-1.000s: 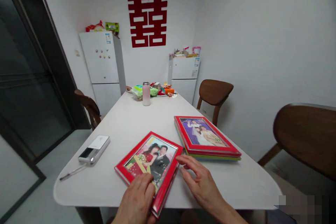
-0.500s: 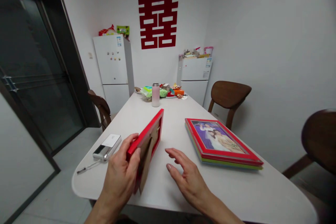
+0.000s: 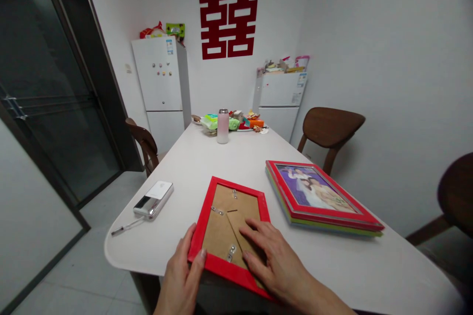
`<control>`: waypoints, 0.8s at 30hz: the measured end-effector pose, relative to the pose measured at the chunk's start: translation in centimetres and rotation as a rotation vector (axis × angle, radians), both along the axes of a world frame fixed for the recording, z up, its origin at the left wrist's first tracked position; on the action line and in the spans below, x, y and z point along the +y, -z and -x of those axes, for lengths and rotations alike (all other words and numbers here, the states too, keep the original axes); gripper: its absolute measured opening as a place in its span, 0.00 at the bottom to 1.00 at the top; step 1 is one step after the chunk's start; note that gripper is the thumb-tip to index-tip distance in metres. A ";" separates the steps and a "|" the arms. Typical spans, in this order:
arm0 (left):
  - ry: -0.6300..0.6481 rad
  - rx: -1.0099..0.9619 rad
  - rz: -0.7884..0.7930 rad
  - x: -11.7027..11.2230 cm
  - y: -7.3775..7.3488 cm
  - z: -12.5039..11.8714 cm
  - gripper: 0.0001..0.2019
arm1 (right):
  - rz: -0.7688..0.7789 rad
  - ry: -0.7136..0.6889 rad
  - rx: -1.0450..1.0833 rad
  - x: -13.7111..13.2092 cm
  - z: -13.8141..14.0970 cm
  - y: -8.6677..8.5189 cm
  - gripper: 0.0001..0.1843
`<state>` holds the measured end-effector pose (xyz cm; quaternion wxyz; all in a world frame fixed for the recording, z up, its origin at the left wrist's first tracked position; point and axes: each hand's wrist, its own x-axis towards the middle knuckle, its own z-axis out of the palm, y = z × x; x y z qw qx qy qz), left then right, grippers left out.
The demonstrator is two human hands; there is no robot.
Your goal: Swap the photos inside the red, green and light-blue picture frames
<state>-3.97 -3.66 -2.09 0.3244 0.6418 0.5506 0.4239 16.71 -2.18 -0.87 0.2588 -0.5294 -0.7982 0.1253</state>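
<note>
A red picture frame (image 3: 202,224) lies back side up at the near edge of the table, its brown backing board (image 3: 218,196) facing me. Small metal clips and a fold-out stand (image 3: 236,221) show on that back. My left hand (image 3: 183,268) grips the frame's near left corner, thumb on top. Spread over the stand and the right part of the backing, my right hand (image 3: 273,258) rests with fingers apart. To the right sits a stack of picture frames (image 3: 321,192), the top one red with a photo of people in it.
On the left of the white table (image 3: 166,157) lies a power bank (image 3: 154,199) with a short cable. A pink bottle (image 3: 222,127) stands farther back, before packets and a plate of items. Wooden chairs (image 3: 330,128) flank the table; two white fridges (image 3: 158,78) stand behind.
The red frame has tipped from upright to lying flatter, its back now facing up. My right hand has come from the free space beside it onto the backing.
</note>
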 end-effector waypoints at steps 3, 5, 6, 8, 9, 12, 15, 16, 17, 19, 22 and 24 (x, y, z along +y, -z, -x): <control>-0.005 0.247 -0.094 -0.5 1.0 0.2 0.22 | -0.031 -0.004 -0.019 -0.1 -0.3 0.2 0.21; -0.009 0.352 -0.192 -0.5 1.6 0.3 0.21 | -0.041 -0.011 -0.021 0.0 -0.4 0.2 0.21; -0.007 0.398 -0.236 -0.5 1.9 0.3 0.21 | -0.043 -0.013 -0.022 0.0 -0.5 0.2 0.21; 0.003 0.491 -0.298 -0.3 2.5 0.3 0.21 | -0.038 -0.017 -0.029 0.0 -0.6 0.2 0.21; 0.012 0.535 -0.319 -0.2 2.8 0.3 0.22 | -0.035 -0.017 -0.032 0.0 -0.7 0.3 0.21; 0.047 0.632 -0.347 -0.1 3.2 0.4 0.22 | -0.032 -0.023 -0.027 0.1 -1.0 0.3 0.21; 0.105 0.667 -0.348 -0.1 2.5 0.5 0.23 | -0.045 0.002 -0.012 0.8 -1.5 0.2 0.20; 0.137 0.666 -0.346 -0.1 2.1 0.4 0.24 | -0.054 0.029 -0.015 1.1 -1.7 0.1 0.19; 0.178 0.662 -0.340 0.0 1.5 0.4 0.26 | -0.062 0.058 -0.026 1.5 -1.9 0.0 0.19; 0.277 0.642 -0.306 0.3 0.3 0.2 0.28 | -0.061 0.097 -0.074 2.3 -2.2 -0.1 0.17; 0.410 0.601 -0.221 0.8 -1.0 -0.3 0.24 | -0.036 0.104 -0.164 3.4 -2.2 -0.1 0.13; 0.441 0.581 -0.180 1.0 -1.4 -0.7 0.19 | -0.039 0.113 -0.210 3.8 -2.1 0.0 0.13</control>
